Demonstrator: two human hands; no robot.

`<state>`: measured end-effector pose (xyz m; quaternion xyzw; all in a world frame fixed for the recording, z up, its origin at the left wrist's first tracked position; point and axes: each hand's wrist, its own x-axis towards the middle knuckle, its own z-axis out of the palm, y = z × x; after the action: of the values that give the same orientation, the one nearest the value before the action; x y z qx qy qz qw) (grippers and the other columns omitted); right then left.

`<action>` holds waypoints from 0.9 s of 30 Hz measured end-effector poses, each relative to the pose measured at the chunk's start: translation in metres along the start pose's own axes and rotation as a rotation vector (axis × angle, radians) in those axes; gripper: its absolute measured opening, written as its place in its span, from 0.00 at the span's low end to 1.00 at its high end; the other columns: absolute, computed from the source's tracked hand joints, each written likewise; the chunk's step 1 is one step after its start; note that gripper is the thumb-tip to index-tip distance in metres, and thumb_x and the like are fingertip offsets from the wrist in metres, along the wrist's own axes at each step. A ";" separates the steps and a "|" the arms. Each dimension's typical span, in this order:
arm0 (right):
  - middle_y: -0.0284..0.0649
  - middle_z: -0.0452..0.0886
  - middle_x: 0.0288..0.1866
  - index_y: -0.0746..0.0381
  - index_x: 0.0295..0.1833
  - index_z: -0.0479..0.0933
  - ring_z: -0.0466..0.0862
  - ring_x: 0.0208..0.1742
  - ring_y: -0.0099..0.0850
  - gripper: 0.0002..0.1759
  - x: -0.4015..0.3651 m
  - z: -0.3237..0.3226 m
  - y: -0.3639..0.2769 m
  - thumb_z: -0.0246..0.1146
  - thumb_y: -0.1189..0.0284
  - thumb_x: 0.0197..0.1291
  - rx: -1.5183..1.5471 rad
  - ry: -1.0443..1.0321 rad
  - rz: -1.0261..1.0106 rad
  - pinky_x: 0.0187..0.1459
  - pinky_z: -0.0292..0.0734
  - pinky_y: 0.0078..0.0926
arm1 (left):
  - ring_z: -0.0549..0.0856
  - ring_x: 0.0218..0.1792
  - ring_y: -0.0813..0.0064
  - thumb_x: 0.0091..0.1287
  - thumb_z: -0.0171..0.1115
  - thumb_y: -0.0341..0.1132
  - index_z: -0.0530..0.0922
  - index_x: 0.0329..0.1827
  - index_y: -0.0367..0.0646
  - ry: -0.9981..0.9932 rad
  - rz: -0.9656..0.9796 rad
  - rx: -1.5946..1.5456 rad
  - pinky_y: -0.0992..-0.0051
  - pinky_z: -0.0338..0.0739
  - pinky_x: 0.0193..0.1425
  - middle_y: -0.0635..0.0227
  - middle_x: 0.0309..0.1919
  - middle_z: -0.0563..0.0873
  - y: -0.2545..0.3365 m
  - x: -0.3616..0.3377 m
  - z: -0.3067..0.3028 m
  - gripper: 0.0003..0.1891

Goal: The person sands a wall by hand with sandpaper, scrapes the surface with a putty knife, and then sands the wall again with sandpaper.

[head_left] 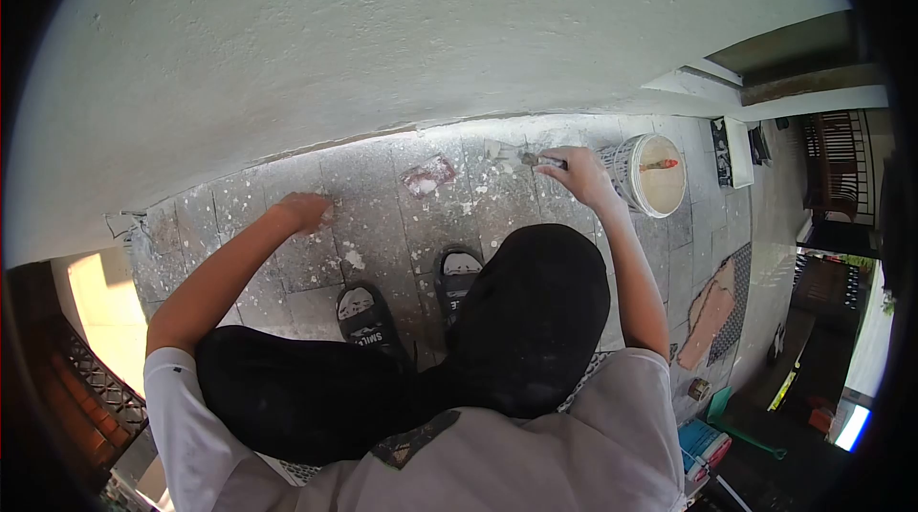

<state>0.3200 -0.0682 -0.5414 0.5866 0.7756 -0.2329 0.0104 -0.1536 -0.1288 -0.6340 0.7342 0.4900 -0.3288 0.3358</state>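
Observation:
My right hand [580,175] is closed round the handle of a putty knife [529,159]; its blade points left, low over the tiled floor [382,235] beside the wall base. My left hand [304,213] is down at the tiles on the left, back of the hand up. Its fingers are bent underneath and mostly hidden. Between the two hands lies a flat reddish-brown piece [428,176] dusted with white. White flecks and splatters cover the tiles around it.
A pale wall [382,43] rises in front. Right of my right hand stands a white bucket [660,189] with a red-handled tool [660,165] on top. Farther right are a white tray [736,153], a brown sheet [708,321] and a green-handled tool [751,440]. My sandalled feet [368,316] are below.

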 end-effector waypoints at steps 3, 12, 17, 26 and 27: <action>0.46 0.84 0.48 0.53 0.53 0.82 0.82 0.51 0.46 0.20 -0.018 0.049 0.048 0.66 0.56 0.58 -0.061 -0.263 0.129 0.54 0.75 0.40 | 0.80 0.57 0.52 0.69 0.55 0.49 0.76 0.57 0.45 0.012 -0.001 0.016 0.57 0.75 0.59 0.53 0.54 0.82 -0.004 0.007 0.002 0.21; 0.42 0.76 0.57 0.57 0.64 0.72 0.73 0.61 0.42 0.35 0.024 0.151 -0.064 0.62 0.45 0.58 -0.053 0.185 -0.024 0.62 0.63 0.47 | 0.79 0.57 0.52 0.69 0.54 0.50 0.75 0.59 0.47 -0.073 0.050 0.037 0.56 0.74 0.60 0.53 0.55 0.81 0.002 0.007 0.011 0.21; 0.42 0.75 0.57 0.60 0.54 0.75 0.72 0.60 0.38 0.29 0.053 0.188 -0.097 0.67 0.50 0.56 -0.048 0.144 0.027 0.60 0.63 0.44 | 0.80 0.57 0.53 0.69 0.54 0.50 0.76 0.58 0.47 0.051 0.008 -0.029 0.56 0.74 0.59 0.54 0.53 0.82 0.003 -0.013 0.002 0.21; 0.29 0.71 0.25 0.63 0.42 0.72 0.72 0.30 0.19 0.08 0.047 0.186 -0.086 0.64 0.74 0.60 1.269 0.460 0.089 0.33 0.67 0.20 | 0.79 0.58 0.53 0.70 0.53 0.51 0.75 0.59 0.45 -0.057 -0.054 0.013 0.57 0.74 0.60 0.54 0.55 0.82 -0.008 -0.014 0.016 0.23; 0.31 0.74 0.29 0.63 0.42 0.71 0.74 0.34 0.20 0.07 0.043 0.157 -0.090 0.62 0.75 0.62 1.417 0.530 0.175 0.36 0.68 0.22 | 0.79 0.58 0.53 0.70 0.53 0.51 0.74 0.59 0.45 -0.064 -0.052 0.006 0.57 0.74 0.60 0.54 0.56 0.81 -0.008 -0.012 0.014 0.23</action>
<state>0.1841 -0.1064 -0.6620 0.5486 0.3681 -0.5249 -0.5366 -0.1669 -0.1438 -0.6335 0.7113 0.4968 -0.3621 0.3407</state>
